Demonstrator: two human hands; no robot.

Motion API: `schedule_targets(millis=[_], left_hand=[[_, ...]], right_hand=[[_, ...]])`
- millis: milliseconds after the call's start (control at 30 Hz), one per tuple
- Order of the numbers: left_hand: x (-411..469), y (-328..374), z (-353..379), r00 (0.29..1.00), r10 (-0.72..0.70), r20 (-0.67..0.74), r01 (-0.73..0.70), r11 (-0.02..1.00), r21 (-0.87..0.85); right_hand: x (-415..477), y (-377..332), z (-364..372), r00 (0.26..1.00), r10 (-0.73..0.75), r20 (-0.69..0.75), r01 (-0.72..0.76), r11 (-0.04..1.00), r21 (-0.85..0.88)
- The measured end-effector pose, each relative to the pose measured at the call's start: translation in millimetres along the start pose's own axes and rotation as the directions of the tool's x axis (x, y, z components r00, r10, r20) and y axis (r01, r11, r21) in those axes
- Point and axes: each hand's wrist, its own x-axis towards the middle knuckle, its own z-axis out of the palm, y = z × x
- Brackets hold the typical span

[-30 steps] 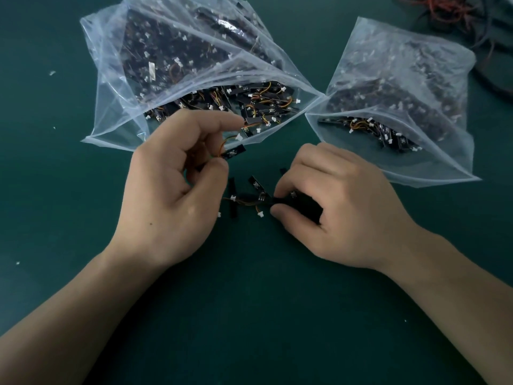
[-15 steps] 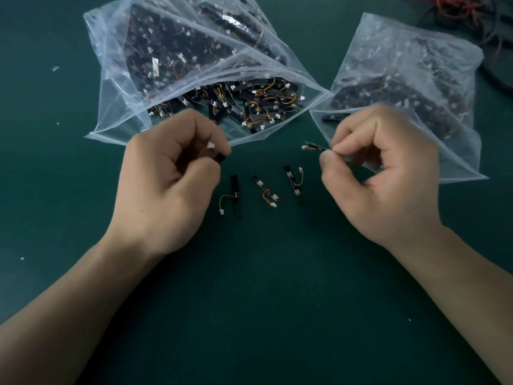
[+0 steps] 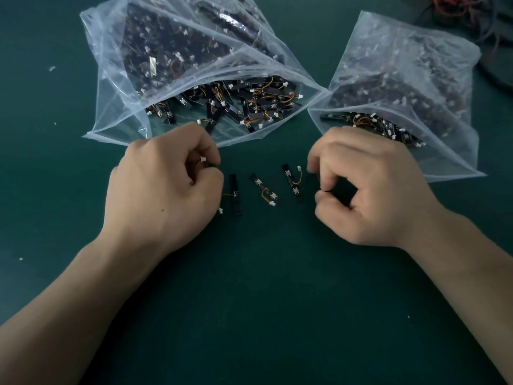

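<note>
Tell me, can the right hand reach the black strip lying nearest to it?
Probably yes. The right hand sits just beside that black strip, only bare green mat between them. But its fingertips are pinched, perhaps on something small, so it may need to let go first.

The mat [image 3: 263, 315] is a plain, deep teal green, with a few white flecks [image 3: 52, 68] far out to the left of the fingers [image 3: 205, 145] of the left hand [image 3: 163, 190]. The piece [image 3: 203, 159] pinched at those fingertips is black with a white plug. Between them and the fingers [image 3: 324, 162] of the right hand [image 3: 369, 190] lie three black strips [image 3: 263, 188] with white plugs and orange-yellow wire loops. A dark sliver [image 3: 321, 182] shows in the right fingers' pinch. Just beyond the left fingers the larger bag [image 3: 116, 107] is clear with a faint blue-white sheen, and the smaller bag [image 3: 449, 151] beyond the right fingers is the same. Both show heaps of black, white and orange inside. Far beyond the right fingers, the cables [image 3: 458, 6] are red and black
</note>
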Motion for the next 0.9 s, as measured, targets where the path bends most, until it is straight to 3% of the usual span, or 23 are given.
schedule_targets(millis=[133, 267, 467, 667, 767, 900], left_hand=[[4, -2, -3, 0.989, 0.129, -0.068, -0.133, 0.990, -0.053], [3, -1, -2, 0.979, 0.200, -0.039, -0.202, 0.979, -0.034], [-3, -7, -6, 0.987, 0.146, 0.069, -0.144, 0.989, -0.027], [-2, -7, -7, 0.999, 0.037, 0.003, -0.037, 0.998, -0.056], [-2, -9, -6, 1.000, 0.026, 0.013, -0.026, 0.999, -0.041], [-1, -16, -11, 0.999, 0.022, 0.035, -0.023, 0.999, 0.027]], right_hand=[[0, 2, -1, 0.998, 0.047, 0.045, -0.049, 0.998, 0.038], [-1, 3, 0, 0.996, 0.089, 0.032, -0.091, 0.992, 0.086], [-1, 6, 2, 0.984, 0.178, -0.004, -0.176, 0.979, 0.106], [0, 5, 0, 0.976, 0.207, 0.071, -0.215, 0.965, 0.148], [0, 5, -1, 0.978, 0.203, 0.040, -0.207, 0.964, 0.170], [-6, 5, -2, 0.944, 0.326, 0.056, -0.330, 0.942, 0.063]])
